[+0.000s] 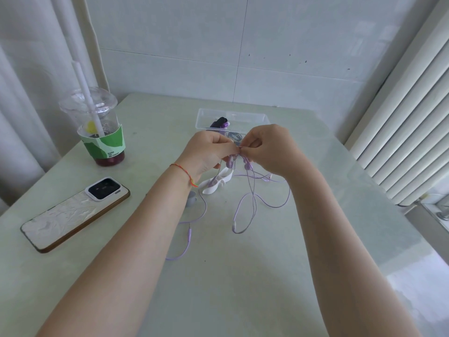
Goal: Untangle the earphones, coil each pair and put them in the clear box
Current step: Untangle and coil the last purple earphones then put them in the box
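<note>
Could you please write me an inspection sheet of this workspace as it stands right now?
Surface: pale green table, glossy.
Job's things: lilac earphones, tangled, held up above the table; clear box behind the hands, open, dark and purple items inside.
Clutter: phone face down at left; lidded drink cup with straw at far left; white clip-like piece and small grey piece under the left wrist.
Hands: left hand and right hand both pinch the wires where they knot.
Cables: loops hang down to the table; plug lies flat.
Surroundings: tiled wall, curtain left, radiator right.
</note>
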